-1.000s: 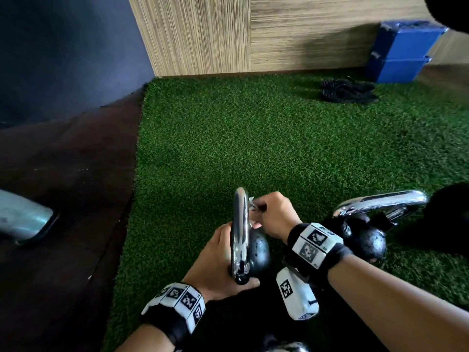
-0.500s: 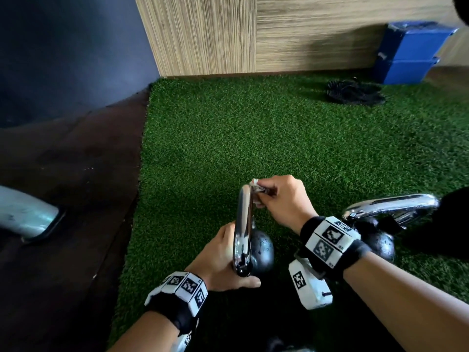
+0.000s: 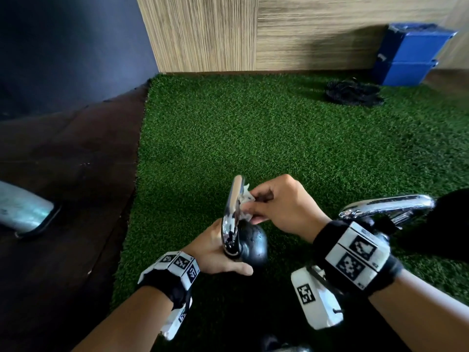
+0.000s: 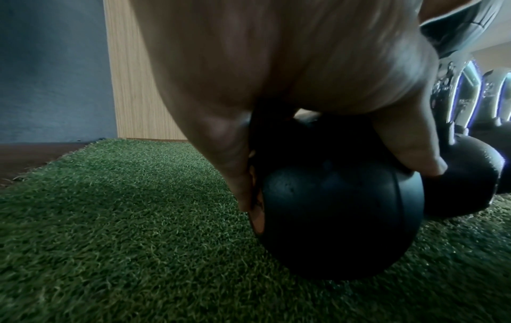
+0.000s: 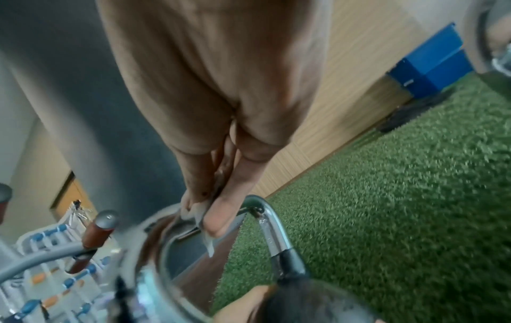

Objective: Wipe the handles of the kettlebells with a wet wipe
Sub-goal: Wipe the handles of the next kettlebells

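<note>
A small black kettlebell (image 3: 251,246) (image 4: 340,218) with a chrome handle (image 3: 232,214) (image 5: 271,227) stands on the green turf. My left hand (image 3: 215,252) (image 4: 290,87) grips its black ball from the left, fingers and thumb curled round it. My right hand (image 3: 276,201) (image 5: 210,192) pinches a crumpled white wet wipe (image 3: 245,203) (image 5: 203,227) and presses it against the right side of the handle, below its top. A second kettlebell with a chrome handle (image 3: 385,208) (image 4: 470,174) stands just to the right, partly behind my right wrist.
Green turf (image 3: 279,138) runs to a wood-panelled wall (image 3: 253,31). Stacked blue boxes (image 3: 411,57) and dark sandals (image 3: 355,94) lie at the far right. Dark wooden floor (image 3: 63,174) with a silvery object (image 3: 22,212) lies left. Another chrome handle (image 3: 286,348) shows at the bottom edge.
My right hand with the wipe has slid from the top of the handle down its right side. The left hand keeps its hold on the ball.
</note>
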The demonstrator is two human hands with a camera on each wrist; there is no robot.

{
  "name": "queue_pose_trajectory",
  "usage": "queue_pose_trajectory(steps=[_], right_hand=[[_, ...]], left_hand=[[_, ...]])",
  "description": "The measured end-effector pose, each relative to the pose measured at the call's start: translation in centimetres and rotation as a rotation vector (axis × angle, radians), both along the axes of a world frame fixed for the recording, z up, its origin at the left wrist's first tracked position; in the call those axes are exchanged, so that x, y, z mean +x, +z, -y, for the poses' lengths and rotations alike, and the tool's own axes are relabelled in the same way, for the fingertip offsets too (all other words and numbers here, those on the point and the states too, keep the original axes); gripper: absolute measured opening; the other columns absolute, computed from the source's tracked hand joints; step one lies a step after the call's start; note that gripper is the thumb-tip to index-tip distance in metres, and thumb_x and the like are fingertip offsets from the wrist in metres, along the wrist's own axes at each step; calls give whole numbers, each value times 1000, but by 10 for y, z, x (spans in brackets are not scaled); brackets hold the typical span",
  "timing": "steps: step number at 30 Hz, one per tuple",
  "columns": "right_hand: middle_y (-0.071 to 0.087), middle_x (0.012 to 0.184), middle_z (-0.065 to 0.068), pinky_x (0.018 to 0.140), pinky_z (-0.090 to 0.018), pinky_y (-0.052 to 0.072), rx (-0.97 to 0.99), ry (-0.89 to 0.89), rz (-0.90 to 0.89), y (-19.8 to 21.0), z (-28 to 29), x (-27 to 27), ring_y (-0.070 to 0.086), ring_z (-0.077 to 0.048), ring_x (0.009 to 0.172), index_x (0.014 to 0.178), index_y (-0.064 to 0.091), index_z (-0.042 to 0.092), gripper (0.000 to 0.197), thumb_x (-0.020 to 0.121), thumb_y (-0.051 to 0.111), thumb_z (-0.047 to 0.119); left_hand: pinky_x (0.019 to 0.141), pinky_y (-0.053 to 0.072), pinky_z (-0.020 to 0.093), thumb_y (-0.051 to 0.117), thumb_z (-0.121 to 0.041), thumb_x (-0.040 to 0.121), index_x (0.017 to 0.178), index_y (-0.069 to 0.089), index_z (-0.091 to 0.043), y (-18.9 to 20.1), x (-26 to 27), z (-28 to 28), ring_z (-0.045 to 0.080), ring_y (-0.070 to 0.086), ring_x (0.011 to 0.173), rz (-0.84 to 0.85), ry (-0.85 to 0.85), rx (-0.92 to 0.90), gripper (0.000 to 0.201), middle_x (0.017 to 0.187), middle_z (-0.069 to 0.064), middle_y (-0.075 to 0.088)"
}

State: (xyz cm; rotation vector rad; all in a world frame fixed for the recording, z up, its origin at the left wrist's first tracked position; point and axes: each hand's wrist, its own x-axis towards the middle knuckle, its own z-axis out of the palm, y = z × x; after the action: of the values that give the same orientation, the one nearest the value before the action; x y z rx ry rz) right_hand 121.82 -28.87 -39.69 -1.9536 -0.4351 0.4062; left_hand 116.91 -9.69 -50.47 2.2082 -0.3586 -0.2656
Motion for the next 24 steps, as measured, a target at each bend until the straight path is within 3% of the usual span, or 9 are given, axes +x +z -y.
queue_pose_trajectory(steps=[3, 7, 11, 13, 15, 18, 20, 24], right_hand=[[78, 81, -16, 76, -45, 64, 114, 39, -185, 2, 0, -15, 77, -31, 77, 90, 76, -4, 14, 81, 80, 6], [77, 79, -17, 71, -41, 65, 144, -9, -277, 9, -5, -21, 77, -32, 76, 88, 73, -4, 19, 76, 84, 4], [78, 80, -16, 76, -46, 63, 77, 34, -299, 7, -7, -32, 77, -34, 77, 88, 72, -2, 21, 74, 86, 5], [78, 79, -14, 68, -40, 64, 44, 47, -265, 6, -8, -34, 77, -32, 73, 88, 72, -3, 23, 72, 87, 5], [78, 74, -9, 57, -30, 61, 6, 45, -200, 4, -8, -34, 76, -25, 65, 84, 73, 1, 21, 71, 89, 6], [77, 69, -3, 55, -27, 61, -98, 73, -103, -2, -8, -36, 75, -17, 59, 80, 75, 6, 20, 68, 91, 11], [76, 67, -2, 58, -30, 63, -167, 101, -58, -9, -8, -41, 74, -15, 58, 76, 75, 8, 19, 68, 92, 12], [75, 64, -1, 49, -21, 56, -184, 97, 23, -19, -8, -45, 72, -12, 52, 71, 73, 11, 19, 67, 92, 13]], left_hand=[[113, 27, 6, 94, -50, 62, 146, 46, -37, -8, 2, -5, -14, 40, 137, -19, -9, 8, 97, 143, -30, 48], [106, 15, -7, 96, -41, 65, 148, 49, -28, -12, 3, -5, -31, 26, 132, 5, -21, 39, 96, 143, -37, 38], [113, 26, 3, 97, -34, 64, 149, 49, -29, -13, 2, -6, -20, 36, 138, -27, -7, -20, 98, 147, -33, 46], [112, 32, 5, 98, -30, 64, 149, 49, -30, -14, 0, -5, -19, 41, 135, -28, 21, -43, 98, 142, -39, 50], [103, 34, -1, 99, -24, 64, 143, 52, -32, -13, 0, -4, -19, 49, 127, -45, 21, -74, 92, 132, -43, 54], [94, 47, 9, 97, -19, 67, 114, 60, -30, -14, 1, -4, -5, 66, 104, -111, 16, -63, 61, 107, -24, 69], [89, 54, 20, 97, -23, 68, 107, 65, -24, -15, 1, -7, 0, 71, 97, -161, 29, -65, 51, 100, -13, 75], [82, 56, 19, 96, -22, 67, 100, 69, -18, -15, -1, -7, 8, 76, 90, -163, 27, -113, 43, 95, -1, 78]])
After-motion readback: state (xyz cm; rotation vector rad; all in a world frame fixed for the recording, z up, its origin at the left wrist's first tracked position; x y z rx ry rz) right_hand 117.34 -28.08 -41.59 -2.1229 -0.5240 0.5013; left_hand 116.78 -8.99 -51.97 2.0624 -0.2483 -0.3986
